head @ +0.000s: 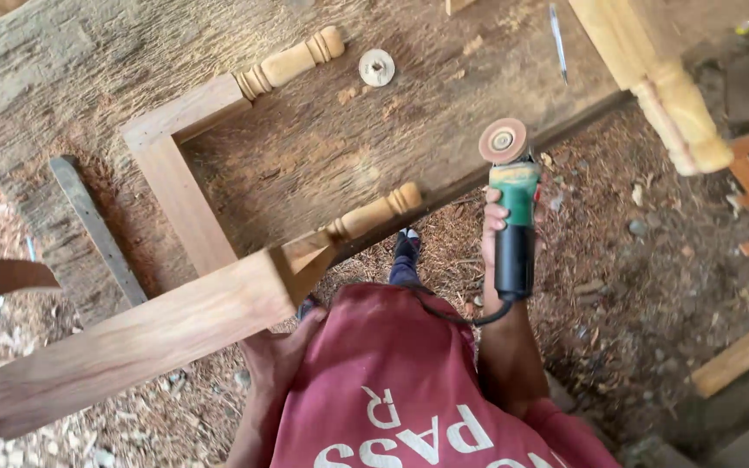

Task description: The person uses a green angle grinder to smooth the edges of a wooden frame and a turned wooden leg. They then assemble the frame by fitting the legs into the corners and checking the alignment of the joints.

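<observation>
Angle grinder in right hand, wooden frame against left hand.

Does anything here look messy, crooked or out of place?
Mostly the floor: it is strewn with wood shavings and offcuts. The wooden frame overhangs the bench, steadied by the left hand; the right hand holds a grinder.

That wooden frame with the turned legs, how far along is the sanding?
Done: the wooden frame is already joined, with both turned legs shaped. In hand: the left hand steadies the frame's near rail, and the right hand holds an angle grinder with its sanding disc off the wood. Left: I cannot tell which faces are smooth; a spare disc lies on the workbench.
</observation>
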